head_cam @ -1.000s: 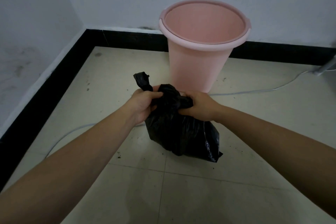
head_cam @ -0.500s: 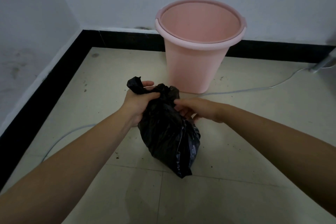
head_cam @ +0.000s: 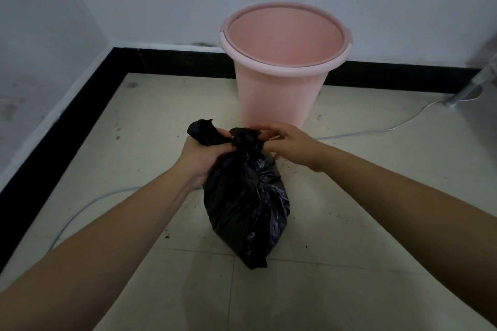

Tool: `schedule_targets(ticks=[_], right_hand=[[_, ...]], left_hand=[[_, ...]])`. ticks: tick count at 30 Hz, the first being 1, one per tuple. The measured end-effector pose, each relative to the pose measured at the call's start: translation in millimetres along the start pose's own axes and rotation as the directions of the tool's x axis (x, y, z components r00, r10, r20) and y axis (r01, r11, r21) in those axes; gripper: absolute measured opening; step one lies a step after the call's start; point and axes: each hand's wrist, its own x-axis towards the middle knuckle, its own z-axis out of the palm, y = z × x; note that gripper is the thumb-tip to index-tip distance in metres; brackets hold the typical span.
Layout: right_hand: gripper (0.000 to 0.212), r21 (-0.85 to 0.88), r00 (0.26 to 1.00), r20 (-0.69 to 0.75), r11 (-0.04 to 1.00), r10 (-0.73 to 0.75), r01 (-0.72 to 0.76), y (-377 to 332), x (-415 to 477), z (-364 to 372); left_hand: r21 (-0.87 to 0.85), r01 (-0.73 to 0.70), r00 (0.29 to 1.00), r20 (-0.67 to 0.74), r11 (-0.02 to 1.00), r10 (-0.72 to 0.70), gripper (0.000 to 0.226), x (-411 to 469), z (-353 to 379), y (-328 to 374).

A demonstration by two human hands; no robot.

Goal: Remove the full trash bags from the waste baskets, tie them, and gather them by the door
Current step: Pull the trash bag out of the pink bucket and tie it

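I noted the pink bucket (head_cam: 279,83) stood emptied by the wall. The black bag (head_cam: 246,196) hung before it, above the floor. My left hand (head_cam: 200,154) gripped one twisted tail; my right hand (head_cam: 286,142) pinched the knot. Advice: pull both ends apart firmly, evenly.

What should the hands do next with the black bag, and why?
Probably pull the knot tight. The left hand grips one twisted end of the black bag, and the right hand pinches the bunched neck, so the tie looks only half done. The pink basket behind is already empty, so carrying the bag away likely comes after.
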Motion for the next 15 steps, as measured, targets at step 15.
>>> schedule_targets(ticks=[15], right_hand=[[0.022, -0.932, 0.900, 0.160, 0.237, -0.406, 0.273, 38, -8, -17]], left_hand=[[0.399, -0.017, 0.974, 0.215, 0.917, -0.075, 0.014, -1, -41, 3]])
